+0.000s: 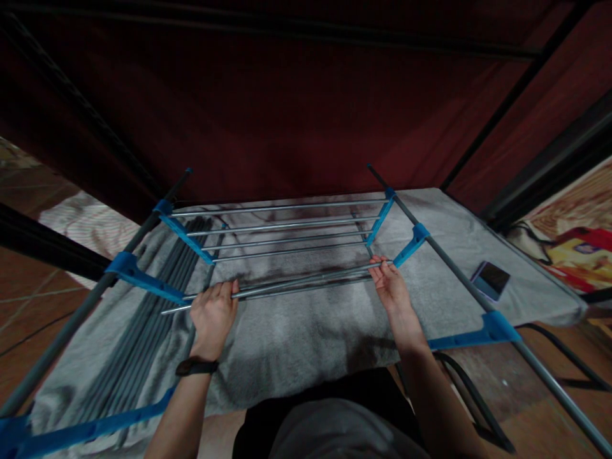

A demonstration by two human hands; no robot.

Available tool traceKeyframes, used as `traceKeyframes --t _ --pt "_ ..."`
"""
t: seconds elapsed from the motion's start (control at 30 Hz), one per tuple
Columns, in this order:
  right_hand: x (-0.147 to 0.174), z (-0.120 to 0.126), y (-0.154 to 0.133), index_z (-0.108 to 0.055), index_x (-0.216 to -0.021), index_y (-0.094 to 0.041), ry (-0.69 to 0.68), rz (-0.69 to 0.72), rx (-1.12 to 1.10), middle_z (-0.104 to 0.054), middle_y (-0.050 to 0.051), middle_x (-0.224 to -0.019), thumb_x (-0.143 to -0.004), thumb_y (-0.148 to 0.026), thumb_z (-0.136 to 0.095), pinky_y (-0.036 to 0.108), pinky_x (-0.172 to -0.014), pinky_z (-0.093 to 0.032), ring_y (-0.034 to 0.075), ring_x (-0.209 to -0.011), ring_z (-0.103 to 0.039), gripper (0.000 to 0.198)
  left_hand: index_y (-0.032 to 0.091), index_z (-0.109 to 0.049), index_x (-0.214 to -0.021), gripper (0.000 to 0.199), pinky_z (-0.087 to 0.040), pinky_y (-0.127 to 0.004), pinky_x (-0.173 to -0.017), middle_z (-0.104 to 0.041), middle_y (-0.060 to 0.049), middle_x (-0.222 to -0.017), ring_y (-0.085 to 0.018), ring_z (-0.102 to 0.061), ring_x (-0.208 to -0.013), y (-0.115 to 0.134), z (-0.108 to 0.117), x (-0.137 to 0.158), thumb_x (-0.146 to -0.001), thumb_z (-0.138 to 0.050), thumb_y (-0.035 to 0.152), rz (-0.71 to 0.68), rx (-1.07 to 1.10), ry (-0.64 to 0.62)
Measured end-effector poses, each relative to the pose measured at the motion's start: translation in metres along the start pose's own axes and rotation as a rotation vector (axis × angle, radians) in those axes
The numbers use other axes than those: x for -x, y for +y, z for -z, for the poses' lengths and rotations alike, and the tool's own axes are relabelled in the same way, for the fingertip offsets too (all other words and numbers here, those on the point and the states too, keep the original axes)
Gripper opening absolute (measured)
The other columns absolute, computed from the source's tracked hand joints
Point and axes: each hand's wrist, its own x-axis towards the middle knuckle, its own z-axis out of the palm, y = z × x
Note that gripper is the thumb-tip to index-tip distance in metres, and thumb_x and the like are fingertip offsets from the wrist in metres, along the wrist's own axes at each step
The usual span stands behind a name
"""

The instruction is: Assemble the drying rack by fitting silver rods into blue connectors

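Observation:
A rack frame of grey tubes and blue plastic brackets stands in front of me. My left hand (215, 312) is wrapped round a thin grey metal rod (282, 288) near its left end, which sticks out past my fingers. A second rod runs close alongside it, and I cannot tell whether the left hand grips both. My right hand (389, 284) pinches the rod's right end, close to the tip of a right-side blue bracket (410, 245). The left-side blue bracket (143, 277) reaches toward my left hand. Farther back, several rods (282, 225) span the brackets.
Several loose grey tubes (138, 338) lie on the grey cloth (306, 331) at the left. A phone (491, 280) lies at the right. Lower blue brackets (459, 339) jut inward nearby. A dark red panel (296, 115) rises behind. Black metal legs (471, 401) stand at lower right.

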Motion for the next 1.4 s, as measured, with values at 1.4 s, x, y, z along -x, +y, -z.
traceKeyframes --t 1.4 --pt "0.0005 0.0029 0.0021 -0.073 -0.089 -0.027 -0.043 0.014 -0.025 -0.079 -0.003 -0.103 -0.078 -0.021 -0.088 0.029 -0.092 -0.061 0.014 -0.098 -0.074 0.019 0.022 -0.061 -0.081 0.034 -0.037 -0.038 -0.073 -0.068 -0.008 -0.076 -0.026 -0.062 -0.077 -0.0003 -0.0010 0.0015 -0.103 -0.039 0.035 -0.068 -0.087 0.060"
